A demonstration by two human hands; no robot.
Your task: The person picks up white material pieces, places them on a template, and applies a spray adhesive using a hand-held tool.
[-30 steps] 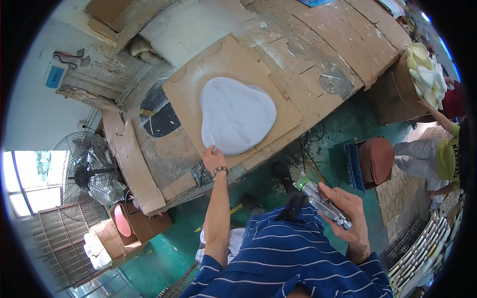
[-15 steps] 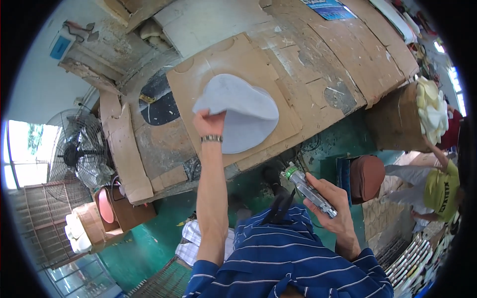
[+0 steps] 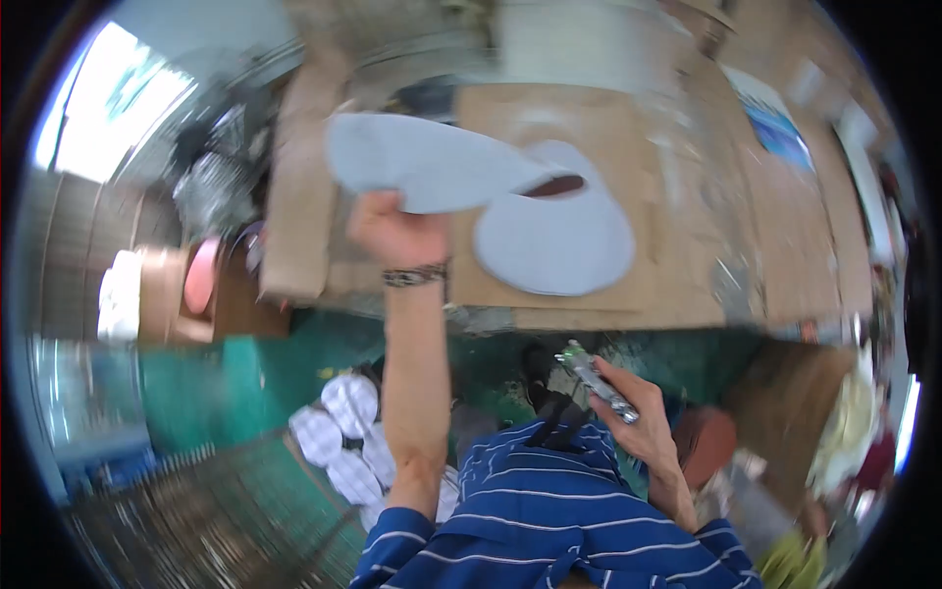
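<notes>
My left hand (image 3: 397, 231) pinches the lower edge of a light grey, rounded flat pad (image 3: 422, 157), raised above the left part of the table. Its right end overlaps a second grey, egg-shaped area (image 3: 554, 245) lying on a cardboard sheet (image 3: 608, 118); I cannot tell whether the two are joined. A dark reddish-brown patch shows where they meet. Low in front of the table, my right hand (image 3: 640, 417) is closed round a silver hand tool (image 3: 601, 385) with a green-ringed end, angled up and left. Motion blurs the left hand.
Worn cardboard covers the table (image 3: 785, 265), with a blue printed sheet (image 3: 775, 128) at the far right. White-checked cushions (image 3: 343, 432) sit at lower left. Boxes of padding (image 3: 162, 285) stand on the left, and a large box (image 3: 790, 402) and a brown seat (image 3: 705, 444) on the right.
My left hand has lifted the grey pad and drawn it leftward off the lower part. The whole view has swung round. My right hand still grips the silver tool.
</notes>
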